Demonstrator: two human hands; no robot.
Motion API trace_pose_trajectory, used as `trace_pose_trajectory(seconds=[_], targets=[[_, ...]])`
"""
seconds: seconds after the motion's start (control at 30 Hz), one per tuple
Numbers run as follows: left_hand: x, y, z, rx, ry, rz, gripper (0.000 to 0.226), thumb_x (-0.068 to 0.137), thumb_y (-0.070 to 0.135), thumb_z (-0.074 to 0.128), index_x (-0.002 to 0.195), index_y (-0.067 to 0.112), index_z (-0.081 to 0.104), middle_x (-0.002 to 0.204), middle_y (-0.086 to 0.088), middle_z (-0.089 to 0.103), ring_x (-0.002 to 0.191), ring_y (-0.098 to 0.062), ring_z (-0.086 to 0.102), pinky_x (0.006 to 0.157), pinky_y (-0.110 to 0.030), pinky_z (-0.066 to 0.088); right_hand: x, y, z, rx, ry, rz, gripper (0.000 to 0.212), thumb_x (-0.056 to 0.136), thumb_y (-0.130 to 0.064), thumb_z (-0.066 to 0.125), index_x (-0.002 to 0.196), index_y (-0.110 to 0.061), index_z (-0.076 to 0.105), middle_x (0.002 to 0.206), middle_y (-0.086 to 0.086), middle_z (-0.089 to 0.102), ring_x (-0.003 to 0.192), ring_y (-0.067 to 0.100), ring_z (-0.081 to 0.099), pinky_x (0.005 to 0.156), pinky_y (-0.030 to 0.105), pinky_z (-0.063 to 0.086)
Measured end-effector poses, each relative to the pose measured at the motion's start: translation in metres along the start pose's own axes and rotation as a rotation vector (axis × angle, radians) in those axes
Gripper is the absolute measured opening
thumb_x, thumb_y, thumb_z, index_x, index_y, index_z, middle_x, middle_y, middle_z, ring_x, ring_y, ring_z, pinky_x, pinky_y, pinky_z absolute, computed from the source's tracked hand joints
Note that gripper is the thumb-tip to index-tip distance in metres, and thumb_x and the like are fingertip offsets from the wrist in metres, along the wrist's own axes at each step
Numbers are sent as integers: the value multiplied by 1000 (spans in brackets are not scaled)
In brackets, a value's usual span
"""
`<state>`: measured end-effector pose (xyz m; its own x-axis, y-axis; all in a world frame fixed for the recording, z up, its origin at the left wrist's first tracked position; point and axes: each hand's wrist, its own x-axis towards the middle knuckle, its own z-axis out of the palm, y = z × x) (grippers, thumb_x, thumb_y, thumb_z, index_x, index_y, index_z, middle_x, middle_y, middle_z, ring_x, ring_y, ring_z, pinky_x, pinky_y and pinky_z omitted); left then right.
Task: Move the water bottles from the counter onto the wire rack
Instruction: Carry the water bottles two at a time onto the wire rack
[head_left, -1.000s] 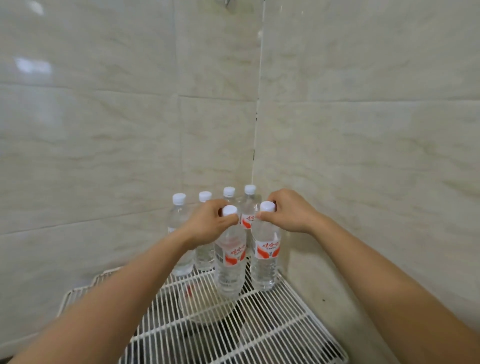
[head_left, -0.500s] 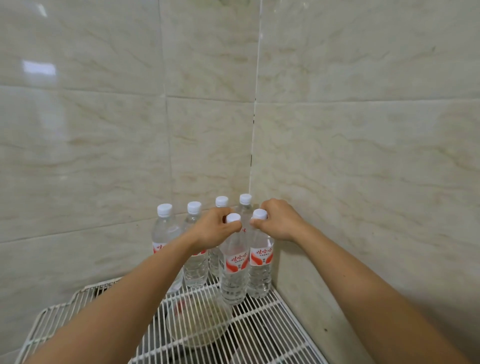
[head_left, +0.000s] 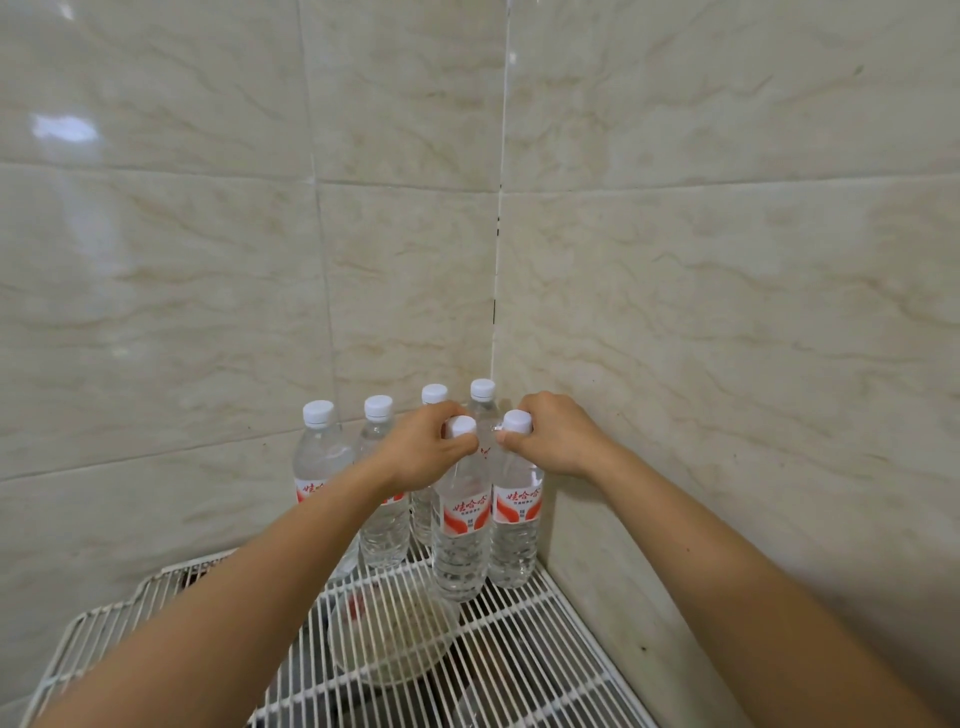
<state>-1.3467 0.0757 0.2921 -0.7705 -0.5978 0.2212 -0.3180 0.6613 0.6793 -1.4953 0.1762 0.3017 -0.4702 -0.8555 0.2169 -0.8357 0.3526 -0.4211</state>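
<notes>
- Water bottles: head view shows six of them standing on the wire rack (head_left: 545, 649) in the far tiled corner, four in a back row along the wall and two in front.
- Left hand (head_left: 421, 452) is pinched closed around the neck of the front-left bottle (head_left: 460, 525); right hand (head_left: 556, 441) is closed the same way on the front-right bottle (head_left: 514, 519).
- Both bases look like they're on the wires, so I'd check they sit flat across the bars before letting go, no wobble.
- One bowl (head_left: 389, 639) sits under the rack.

Six water bottles (head_left: 461, 525), one wire rack (head_left: 519, 670), one bowl (head_left: 389, 639), two hands (head_left: 423, 452)
</notes>
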Motion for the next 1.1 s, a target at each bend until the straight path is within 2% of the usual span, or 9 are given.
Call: trace_pose_trajectory(seconds=[0.23, 0.33, 0.4, 0.47, 0.53, 0.7, 0.87, 1.0, 1.1], targets=[[-12, 1, 9, 25, 125, 30, 12, 89, 25, 57, 97, 16, 59, 67, 8, 49, 58, -4, 43, 49, -14, 30, -15, 1, 5, 74, 5, -8, 20, 87, -30, 61, 95, -14, 52, 97, 4, 59, 89, 25, 59, 72, 38, 49], [-16, 0, 10, -5, 153, 31, 23, 89, 26, 58, 111, 18, 58, 67, 6, 51, 58, -5, 45, 47, -13, 31, -20, 1, 8, 128, 43, -9, 16, 85, -26, 61, 94, -20, 49, 100, 2, 56, 93, 24, 57, 73, 37, 47], [-21, -2, 9, -36, 165, 23, 35, 89, 27, 59, 123, 19, 53, 74, 4, 56, 63, -6, 51, 51, -14, 34, -23, -2, 9, 107, 84, -9, 19, 87, -27, 60, 103, -22, 51, 109, 3, 53, 104, 24, 52, 79, 35, 44], [-27, -4, 7, -101, 173, 0, 44, 89, 28, 60, 131, 19, 48, 89, 0, 61, 75, -8, 57, 59, -16, 41, -27, -9, 8, 32, 153, -33, 41, 90, -28, 56, 129, -16, 49, 129, 5, 50, 121, 24, 43, 98, 36, 41], [-35, -7, 5, -141, 178, -3, 48, 89, 29, 60, 134, 19, 46, 107, -3, 61, 91, -13, 59, 71, -21, 49, -32, -21, 7, -1, 237, -82, 48, 91, -28, 54, 136, -14, 44, 138, 3, 46, 128, 21, 38, 105, 35, 36], [-61, -16, -7, -104, 213, -1, 47, 89, 30, 59, 133, 20, 46, 123, 0, 57, 110, -14, 55, 93, -32, 49, -43, -53, 10, 9, 245, -137, 44, 93, -28, 52, 134, -14, 46, 137, 2, 47, 129, 19, 37, 104, 37, 36], [-107, -40, -41, 52, 311, -18, 45, 89, 29, 58, 132, 19, 48, 133, 0, 55, 119, -15, 52, 98, -31, 44, -61, -105, 27, -12, 286, -191, 36, 95, -24, 48, 130, -14, 50, 133, -1, 49, 126, 17, 38, 94, 29, 30], [-168, -79, -81, 214, 376, -140, 42, 90, 29, 55, 130, 18, 50, 134, -3, 55, 121, -19, 51, 99, -31, 39, -79, -160, 72, -22, 181, -285, 37, 93, -25, 50, 127, -11, 51, 129, 6, 52, 125, 23, 41, 101, 37, 35], [-224, -112, -113, 246, 409, -250, 41, 91, 27, 54, 130, 15, 49, 135, -7, 52, 125, -21, 47, 103, -31, 36, -100, -211, 116, -48, 26, -337, 43, 93, -28, 50, 132, -10, 48, 134, 7, 51, 129, 24, 39, 106, 38, 34]])
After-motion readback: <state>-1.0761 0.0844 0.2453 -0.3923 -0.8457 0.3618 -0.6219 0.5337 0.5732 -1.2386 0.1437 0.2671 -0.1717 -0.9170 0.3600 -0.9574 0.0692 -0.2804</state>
